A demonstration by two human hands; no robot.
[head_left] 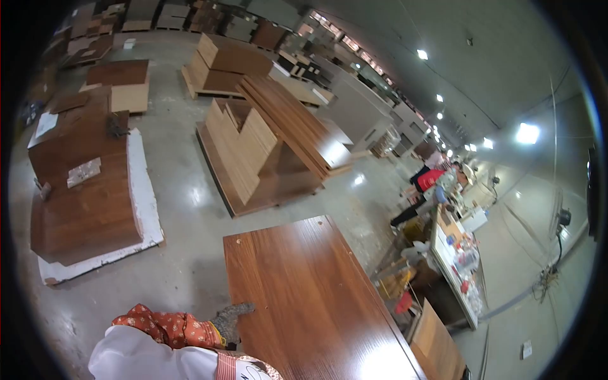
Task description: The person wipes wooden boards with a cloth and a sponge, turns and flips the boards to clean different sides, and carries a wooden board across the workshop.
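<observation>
In the head view, a large reddish-brown wood-grain panel [297, 285] fills the lower middle, with small round holes near its far corners. My left hand [233, 320] wears a grey knit glove and grips the panel's left edge. Its fingertips rest on the glossy top face, while the rest of the hand is partly hidden at the edge. A red-orange floral sleeve [171, 326] covers that arm. White clothing [152, 354] shows below it. My right hand is out of view.
Stacked boards [253, 152] stand on a pallet beyond the panel. A brown board stack [82, 190] lies at left. On the right, a cluttered workbench [456, 259] runs along the wall, and people [437, 180] stand at its far end. A lighter board [437, 345] leans nearby.
</observation>
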